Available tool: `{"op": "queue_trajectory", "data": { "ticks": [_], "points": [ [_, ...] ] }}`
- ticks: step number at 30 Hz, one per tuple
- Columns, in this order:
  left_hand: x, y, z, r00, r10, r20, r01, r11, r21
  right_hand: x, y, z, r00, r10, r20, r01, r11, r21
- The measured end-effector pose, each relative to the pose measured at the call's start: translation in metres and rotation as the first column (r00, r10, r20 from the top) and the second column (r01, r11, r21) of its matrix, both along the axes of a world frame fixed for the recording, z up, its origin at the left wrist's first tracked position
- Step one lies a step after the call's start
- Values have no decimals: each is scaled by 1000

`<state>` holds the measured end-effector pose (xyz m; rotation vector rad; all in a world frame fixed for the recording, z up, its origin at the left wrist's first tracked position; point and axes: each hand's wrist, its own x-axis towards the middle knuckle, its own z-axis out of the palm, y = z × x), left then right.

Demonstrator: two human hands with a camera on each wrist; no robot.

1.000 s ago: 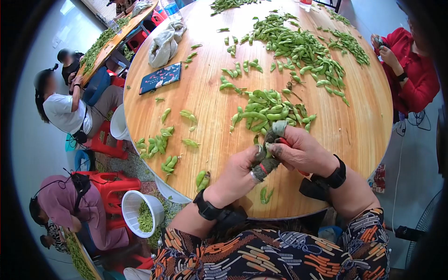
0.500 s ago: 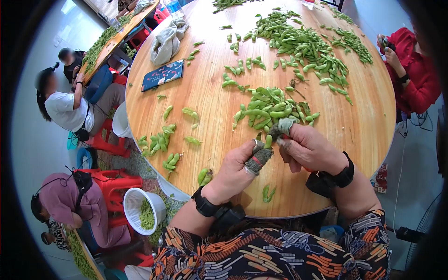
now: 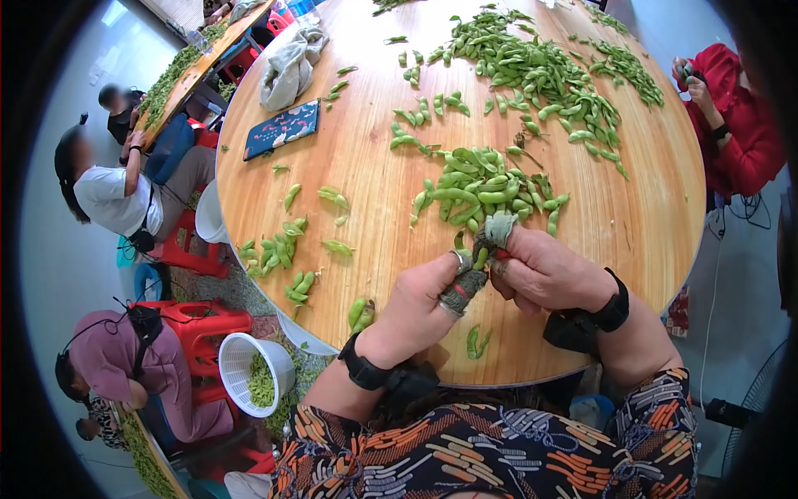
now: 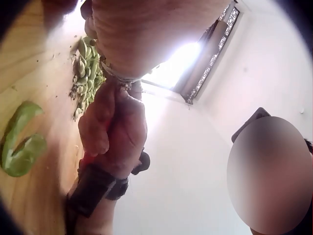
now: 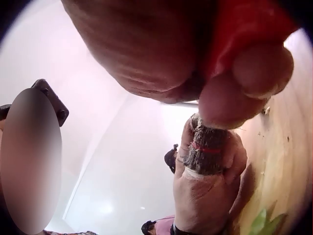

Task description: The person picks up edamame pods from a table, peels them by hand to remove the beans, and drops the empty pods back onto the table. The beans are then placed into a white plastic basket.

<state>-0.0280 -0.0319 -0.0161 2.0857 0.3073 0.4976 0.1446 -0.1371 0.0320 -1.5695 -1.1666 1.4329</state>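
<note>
My left hand (image 3: 416, 303) pinches a green soybean pod (image 3: 481, 259) between thumb and forefinger, both wrapped in dark cloth. Close against it on the right, my right hand (image 3: 549, 268) has its fingers curled round a red-handled tool (image 5: 239, 36). Most of the tool is hidden inside the fist, and I cannot tell its kind. Grey cloth wraps (image 3: 499, 229) cover the tip of a right-hand digit, right at the pod. Just beyond the hands lies a heap of pods (image 3: 478, 193). An opened pod (image 4: 22, 139) rests on the wood below them.
On the round wooden table (image 3: 357, 274) are a larger pod pile (image 3: 540, 79), smaller clusters (image 3: 278, 249) at left, a patterned blue pouch (image 3: 283, 130) and a grey cloth (image 3: 293, 68). A white basket (image 3: 256, 376) stands left below the edge. A person in red (image 3: 731, 125) sits right.
Half a second ago the hands stood slightly apart with the pod upright in the left fingers. Now the right hand has come back against the pod. The view has shifted a little.
</note>
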Motion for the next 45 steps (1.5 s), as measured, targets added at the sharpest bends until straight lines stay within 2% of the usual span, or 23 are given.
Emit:
{"op": "queue_trajectory", "data": {
  "ticks": [1,2,3,5,8,9,11,12,14,15,18,22,24,25,26,28,31,37,39,40,42,43,45],
  "points": [
    [-1,-2,8,999,-38,-13,31,937,-349,-1,0,2,995,-16,-98,14,1000,-20],
    [-1,-3,15,997,-76,-14,48,755,-653,-3,-1,3,980,-33,-195,25,999,-41],
    [-5,-2,17,997,-76,-19,45,756,-653,-4,-2,-2,979,-33,-200,25,999,-41],
    [-14,0,22,989,-139,53,74,145,-987,-8,-6,-15,837,-69,-543,74,997,-12],
    [-14,2,18,968,-196,156,167,44,-985,-12,-4,-10,745,-100,-660,112,993,-25],
    [-12,1,18,967,-200,156,169,49,-984,-10,-4,-10,746,-98,-659,115,993,-18],
    [-7,-4,18,996,-67,-60,-4,632,-775,-3,-3,-11,870,-145,-472,169,986,8],
    [-8,-5,15,996,-70,-60,-2,637,-771,-2,-3,-9,869,-144,-473,172,985,15],
    [-14,-9,12,995,97,8,-76,821,-566,-3,-2,-7,982,-187,3,183,967,175],
    [-14,-9,16,995,96,-5,-84,843,-532,-6,-2,-13,949,-221,224,96,882,461],
    [-9,-5,27,987,-45,-155,-23,912,-410,-15,-5,-17,894,-181,409,-76,840,537],
    [4,-3,23,989,-80,-121,30,930,-367,-4,-5,-28,861,-179,476,-140,816,561],
    [10,-3,30,982,-147,-119,17,695,-718,5,-1,-22,882,-196,429,-133,768,626],
    [12,0,34,971,-171,-167,-37,580,-814,9,-3,-12,980,-76,181,-3,915,404],
    [13,0,33,971,-174,-166,-34,584,-811,12,-4,-4,994,-31,-108,44,991,124],
    [17,3,25,973,-227,-43,75,486,-871,13,-3,-2,981,-41,-191,63,992,108],
    [19,6,14,977,-209,-35,70,474,-878,14,1,-6,972,-59,-227,82,992,92],
    [23,5,12,986,-137,-90,-25,416,-909,15,9,-24,989,-117,95,97,977,192],
    [24,6,7,982,-154,-108,-15,508,-861,11,14,-42,926,-264,270,69,821,566],
    [24,6,5,979,-164,-124,-2,596,-803,11,11,-45,925,-267,269,73,822,565],
    [24,4,8,977,-182,-112,21,603,-797,6,5,-28,946,-218,240,83,879,470],
    [24,4,10,975,-199,-100,45,615,-788,4,4,-13,987,-156,40,143,964,225],
    [19,10,11,962,-238,-132,42,610,-791,5,4,-11,981,-152,-116,167,978,125]
  ]
}}
